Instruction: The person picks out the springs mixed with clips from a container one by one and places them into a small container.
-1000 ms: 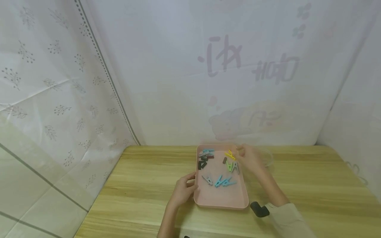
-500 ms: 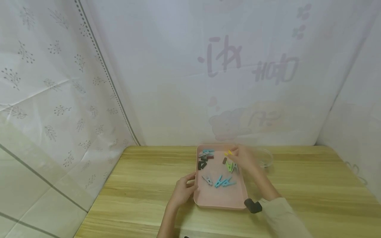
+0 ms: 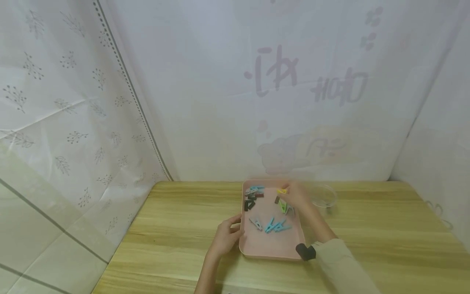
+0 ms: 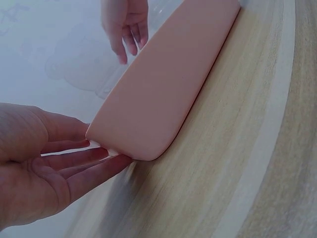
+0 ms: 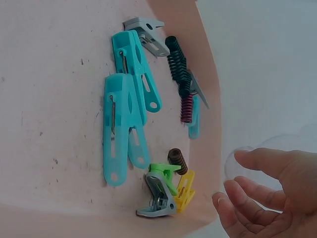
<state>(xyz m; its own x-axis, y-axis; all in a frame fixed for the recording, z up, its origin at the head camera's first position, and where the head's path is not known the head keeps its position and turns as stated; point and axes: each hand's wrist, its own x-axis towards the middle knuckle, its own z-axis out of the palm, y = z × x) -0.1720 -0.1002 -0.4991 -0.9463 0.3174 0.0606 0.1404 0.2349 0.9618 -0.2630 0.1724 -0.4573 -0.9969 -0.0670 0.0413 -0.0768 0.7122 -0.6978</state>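
Observation:
In the head view, a pink tray (image 3: 271, 247) lies on the table with clothespins and small coiled springs in it. My left hand (image 3: 224, 237) grips the tray's left side; the left wrist view shows its fingertips at the tray's edge. At the far right of the tray, my right hand (image 3: 298, 197) is beside the yellow clothespin (image 5: 185, 191), partly covering it in the head view. In the right wrist view its thumb and fingers are apart with nothing between them. Nearby are a green clothespin (image 5: 166, 173), a grey clothespin (image 5: 161, 198) and a brown spring (image 5: 177, 159).
Blue clothespins (image 5: 119, 129) lie mid-tray beside another grey clothespin (image 3: 256, 223). Dark springs (image 5: 177, 64) and a red spring (image 5: 186, 108) are grouped along the left wall. A clear round container (image 3: 324, 196) stands right of the tray. A white patterned curtain (image 3: 205, 122) hangs behind the table.
My right hand has moved left and a little nearer, from the tray's right rim to the yellow clothespin, which its fingers now partly hide. The left hand keeps its place on the tray.

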